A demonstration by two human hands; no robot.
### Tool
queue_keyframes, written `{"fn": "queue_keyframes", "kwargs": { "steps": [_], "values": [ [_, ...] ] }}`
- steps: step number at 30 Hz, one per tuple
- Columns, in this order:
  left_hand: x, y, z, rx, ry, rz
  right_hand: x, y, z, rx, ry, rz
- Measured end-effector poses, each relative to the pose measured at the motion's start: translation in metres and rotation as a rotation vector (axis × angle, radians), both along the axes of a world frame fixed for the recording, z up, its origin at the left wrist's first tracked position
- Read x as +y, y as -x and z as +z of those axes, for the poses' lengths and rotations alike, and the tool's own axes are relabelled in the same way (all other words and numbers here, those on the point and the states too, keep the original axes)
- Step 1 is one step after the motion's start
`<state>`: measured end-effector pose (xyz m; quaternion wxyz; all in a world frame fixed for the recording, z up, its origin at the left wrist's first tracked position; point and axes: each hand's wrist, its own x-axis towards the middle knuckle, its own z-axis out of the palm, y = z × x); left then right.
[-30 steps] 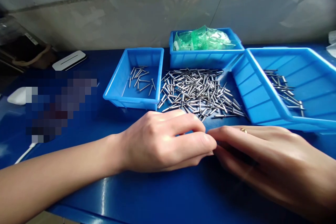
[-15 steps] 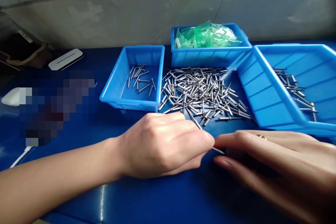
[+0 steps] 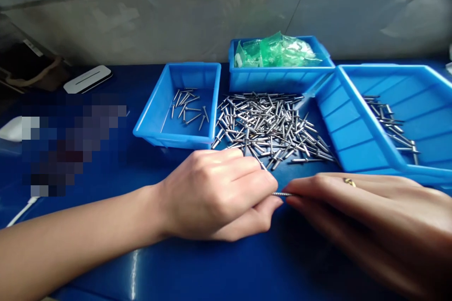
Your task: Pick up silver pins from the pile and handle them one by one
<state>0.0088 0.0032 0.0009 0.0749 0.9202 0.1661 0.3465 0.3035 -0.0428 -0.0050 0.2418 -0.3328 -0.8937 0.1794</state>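
Observation:
Between my hands runs a thin screw point(image 3: 282, 194), its threaded shaft lying sideways. My right hand point(image 3: 363, 211), with a gold ring on one finger, pinches one end between thumb and forefinger. The other end disappears among the curled fingers of my left hand point(image 3: 219, 197), which is closed about it; its head is hidden there. Just beyond my left hand, a heap of metal rivets and screws point(image 3: 264, 122) lies loose on the blue table point(image 3: 197, 268).
Behind my left hand stands a small blue bin point(image 3: 176, 139) holding several screws point(image 3: 190, 103). A blue bin point(image 3: 278, 77) with green plastic bags point(image 3: 275, 51) is at the back. At right, a larger bin point(image 3: 356, 127) contains rivets. A white device point(image 3: 88, 80) lies far left.
My right thumb and forefinger have closed on the screw's end. The screw has turned more level, and my left forefinger and thumb have drawn slightly back, showing more of its thread.

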Motion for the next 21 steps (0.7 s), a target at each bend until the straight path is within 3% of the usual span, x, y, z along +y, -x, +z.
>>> {"fn": "queue_keyframes", "kwargs": {
  "steps": [21],
  "values": [
    [-0.0013, 0.0039, 0.0025, 0.013, -0.024, 0.024, 0.0037, 0.0045, -0.0001, -0.060, -0.124, -0.012]
  ]
}}
